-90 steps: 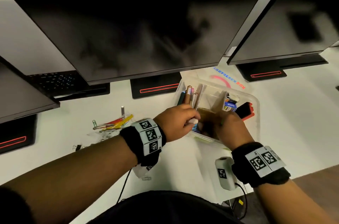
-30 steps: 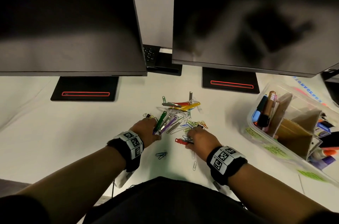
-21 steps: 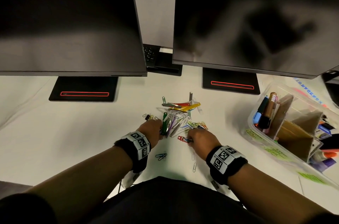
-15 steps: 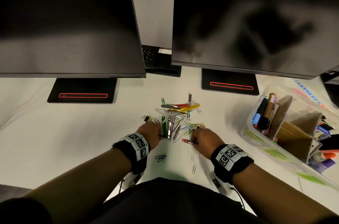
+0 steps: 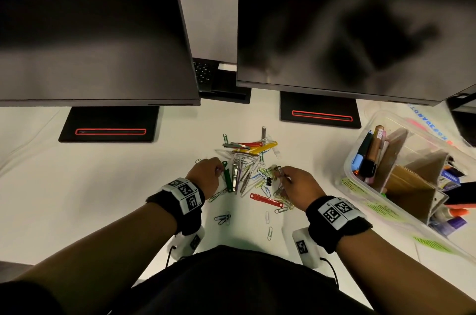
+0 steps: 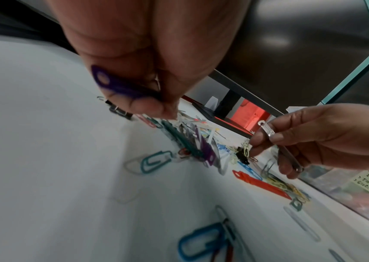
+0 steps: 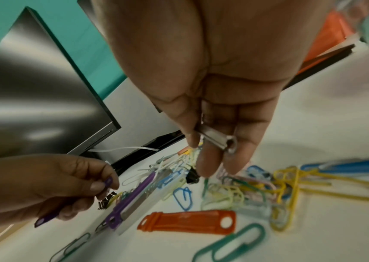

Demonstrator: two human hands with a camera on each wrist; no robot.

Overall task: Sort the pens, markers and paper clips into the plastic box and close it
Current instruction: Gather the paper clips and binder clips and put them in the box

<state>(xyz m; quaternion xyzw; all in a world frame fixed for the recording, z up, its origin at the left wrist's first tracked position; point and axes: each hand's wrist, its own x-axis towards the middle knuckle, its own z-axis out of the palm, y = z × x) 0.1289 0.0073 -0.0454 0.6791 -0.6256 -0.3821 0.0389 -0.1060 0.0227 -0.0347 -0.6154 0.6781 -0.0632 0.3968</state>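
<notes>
With the left hand (image 5: 206, 175) pinching a purple clip (image 6: 112, 85) and the right hand (image 5: 296, 185) a silver clip (image 7: 219, 140) over the mid-table paper clips (image 5: 247, 173), both may slip before reaching the plastic box (image 5: 360, 185) at the right edge.

Head view looks down from above; both wrist views, close in, share the clip pile (image 5: 247, 173).
</notes>
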